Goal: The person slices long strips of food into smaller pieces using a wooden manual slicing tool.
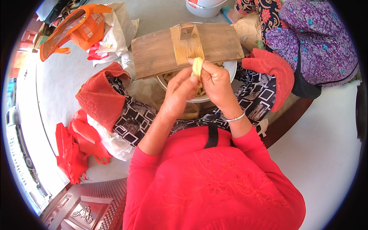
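Above a white basin [230, 69], both my hands meet at a pale yellow, folded strip [197, 67]; its exact kind I cannot make out. My right hand [217, 81] pinches it between thumb and fingers. From the other side my left hand [179, 91] has its fingers closed at the strip's lower end. A wooden board [153, 53] lies across the basin, with a lighter wooden crosspiece [188, 48] and a small upright block [186, 31] on it. Yellowish-brown pieces [201, 91] show in the basin below my hands; the board hides the rest.
Red towels [101, 96] cover both my knees. Left of me are an orange bag [89, 31], a white sack [117, 28] and red bags [73, 149]. Another person in purple floral clothing [318, 42] sits close at the right. A pale bucket [206, 8] stands beyond the board.
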The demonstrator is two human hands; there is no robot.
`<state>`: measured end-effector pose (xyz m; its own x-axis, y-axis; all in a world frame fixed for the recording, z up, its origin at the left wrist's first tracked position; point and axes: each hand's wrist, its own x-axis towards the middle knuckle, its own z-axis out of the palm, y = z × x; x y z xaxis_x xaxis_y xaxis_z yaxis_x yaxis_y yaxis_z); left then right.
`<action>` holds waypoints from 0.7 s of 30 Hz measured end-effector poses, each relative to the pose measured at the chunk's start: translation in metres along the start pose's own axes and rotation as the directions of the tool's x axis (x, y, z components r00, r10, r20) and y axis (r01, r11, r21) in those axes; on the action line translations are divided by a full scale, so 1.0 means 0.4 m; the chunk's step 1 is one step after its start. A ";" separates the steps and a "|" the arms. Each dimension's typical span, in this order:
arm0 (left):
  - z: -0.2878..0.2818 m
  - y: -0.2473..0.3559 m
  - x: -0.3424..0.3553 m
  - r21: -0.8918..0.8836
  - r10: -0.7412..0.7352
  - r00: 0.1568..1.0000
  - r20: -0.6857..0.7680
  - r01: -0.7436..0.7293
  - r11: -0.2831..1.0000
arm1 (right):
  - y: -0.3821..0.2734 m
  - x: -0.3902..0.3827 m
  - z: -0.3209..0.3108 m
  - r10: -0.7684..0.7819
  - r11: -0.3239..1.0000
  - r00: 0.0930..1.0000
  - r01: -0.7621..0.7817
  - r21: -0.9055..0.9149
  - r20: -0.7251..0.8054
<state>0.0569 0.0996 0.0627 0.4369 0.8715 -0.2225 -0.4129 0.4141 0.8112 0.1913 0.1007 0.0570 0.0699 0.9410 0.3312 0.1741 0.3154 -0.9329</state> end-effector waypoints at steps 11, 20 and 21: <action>-0.076 -0.048 0.021 0.778 0.070 0.997 -0.024 -0.026 0.628 | 0.022 -0.012 -0.074 0.015 0.823 0.972 0.122 -0.555 0.236; -0.050 -0.112 0.011 0.901 0.668 0.673 0.318 -0.435 0.009 | 0.102 -0.082 -0.066 0.602 0.374 0.581 -0.811 0.450 0.547; -0.046 -0.108 0.008 0.888 0.652 0.695 0.302 -0.454 0.073 | 0.103 -0.085 -0.068 0.557 0.299 0.596 -0.794 0.530 0.578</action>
<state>0.0613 0.0892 0.0168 0.2757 0.7969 0.5375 0.4816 -0.5984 0.6403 0.2227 0.0785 0.0112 -0.4292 0.8075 -0.4045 -0.5239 -0.5874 -0.6168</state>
